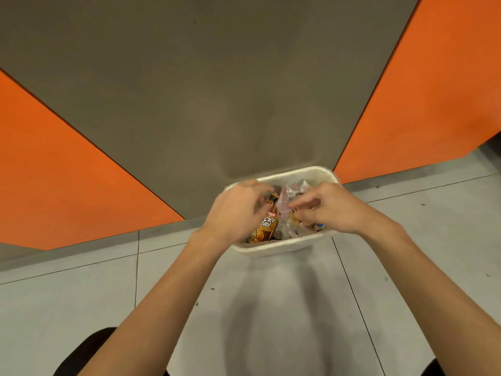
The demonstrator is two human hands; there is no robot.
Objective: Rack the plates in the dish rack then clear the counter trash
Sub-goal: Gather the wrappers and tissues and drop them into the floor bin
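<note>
A white trash bin (pixel 282 246) stands on the floor against a grey cabinet panel. It holds a brown snack wrapper (pixel 267 226) and crumpled clear plastic (pixel 288 226). My left hand (pixel 235 213) hovers over the bin's left side. Its fingers are loosely curled and blurred, just beside the brown wrapper, and I see no grip on it. My right hand (pixel 330 210) is over the bin's right side. Its thumb and fingertips pinch a pinkish clear plastic wrapper (pixel 284 204), and small coloured scraps (pixel 320 227) show under its palm. No plates or dish rack are in view.
Orange cabinet fronts (pixel 67 172) flank the grey panel (pixel 217 90) on both sides. Light grey floor tiles (pixel 81 299) with a few dark specks surround the bin. Dark clothing shows at the bottom edge.
</note>
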